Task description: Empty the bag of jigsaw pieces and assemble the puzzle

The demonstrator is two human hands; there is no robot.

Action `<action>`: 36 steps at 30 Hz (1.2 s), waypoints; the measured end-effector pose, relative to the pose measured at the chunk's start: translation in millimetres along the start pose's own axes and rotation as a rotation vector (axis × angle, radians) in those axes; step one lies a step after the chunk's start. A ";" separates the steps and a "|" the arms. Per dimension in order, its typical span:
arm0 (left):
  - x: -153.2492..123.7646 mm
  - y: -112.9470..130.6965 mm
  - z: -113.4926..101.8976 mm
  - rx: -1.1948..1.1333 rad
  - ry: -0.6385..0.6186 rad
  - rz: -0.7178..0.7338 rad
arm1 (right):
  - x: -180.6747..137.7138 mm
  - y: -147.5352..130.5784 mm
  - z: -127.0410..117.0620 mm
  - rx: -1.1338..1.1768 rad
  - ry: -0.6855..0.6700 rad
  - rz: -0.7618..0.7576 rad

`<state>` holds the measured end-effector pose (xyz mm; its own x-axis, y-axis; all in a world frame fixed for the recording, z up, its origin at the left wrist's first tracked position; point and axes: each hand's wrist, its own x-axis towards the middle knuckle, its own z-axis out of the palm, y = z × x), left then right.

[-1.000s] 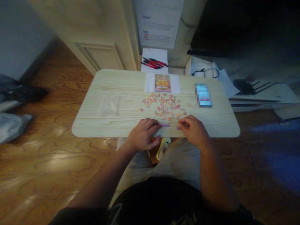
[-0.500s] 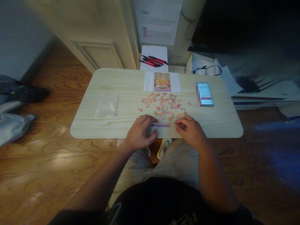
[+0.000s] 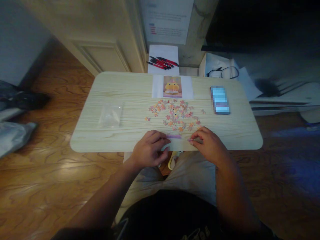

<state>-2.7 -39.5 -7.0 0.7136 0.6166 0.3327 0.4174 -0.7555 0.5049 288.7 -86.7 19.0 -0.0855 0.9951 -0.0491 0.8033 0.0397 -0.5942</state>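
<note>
Near the front edge of the table lies a joined purple strip of puzzle pieces (image 3: 174,136). My left hand (image 3: 151,148) rests at the strip's left end, fingers apart, with the fingertips by it. To the right of the strip, my right hand (image 3: 208,145) pinches a small purple puzzle piece (image 3: 190,140) between thumb and fingers, a short gap from the strip. Beyond both hands, loose puzzle pieces (image 3: 176,113) in orange, pink and yellow are spread over the tabletop. Behind them a printed picture (image 3: 172,87) of a yellow cartoon figure lies on white paper.
The light wooden table (image 3: 135,133) carries a clear plastic bag (image 3: 110,115) on the left and a phone (image 3: 220,100) with a blurred screen on the right. Red and black pens (image 3: 163,62) lie on white paper behind the table. A black cable (image 3: 223,71) sits at the back right.
My right hand has drawn slightly right, away from the strip, and the purple piece now shows in its pinch. My left hand stays by the strip. The view has shifted a little.
</note>
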 end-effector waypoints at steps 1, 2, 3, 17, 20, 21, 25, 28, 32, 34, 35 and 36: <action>-0.9 0.3 0.7 0.012 -0.016 0.026 | 0.6 -0.2 1.5 0.022 -0.005 0.004; -1.5 0.9 1.3 0.028 -0.037 0.053 | 1.6 -1.2 3.2 0.040 -0.005 0.008; -1.8 1.6 1.8 0.046 -0.061 0.078 | 2.7 -2.7 5.1 0.056 0.000 0.011; 1.1 5.3 3.3 0.121 -0.202 0.162 | 20.3 -18.5 18.1 0.112 0.051 -0.042; 0.7 4.9 3.1 0.128 -0.196 0.166 | 20.7 -17.9 20.3 0.127 0.062 -0.032; 0.6 4.7 2.9 0.127 -0.196 0.167 | 20.6 -17.9 21.2 0.130 0.070 -0.021; 0.8 4.0 2.4 0.114 -0.191 0.172 | 21.5 -19.8 25.2 0.110 0.117 0.030; 1.2 4.2 3.0 0.100 -0.188 0.170 | 23.7 -22.0 27.4 0.084 0.127 0.048; 1.4 4.8 -0.2 0.041 -0.157 0.181 | 24.3 -21.6 26.1 0.090 0.121 0.060; 0.1 4.3 -5.7 0.003 -0.095 0.154 | 21.7 -19.3 24.0 0.131 0.137 0.055; -1.0 3.5 -9.2 -0.008 -0.049 0.118 | 19.6 -17.8 23.0 0.162 0.154 0.048; -2.2 2.4 -12.8 -0.008 0.002 0.071 | 17.1 -16.2 22.3 0.193 0.176 0.038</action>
<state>-10.5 -39.8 3.7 0.7403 0.5618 0.3692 0.3610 -0.7955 0.4867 261.1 -72.3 9.9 0.0603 0.9966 0.0562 0.6750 0.0008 -0.7378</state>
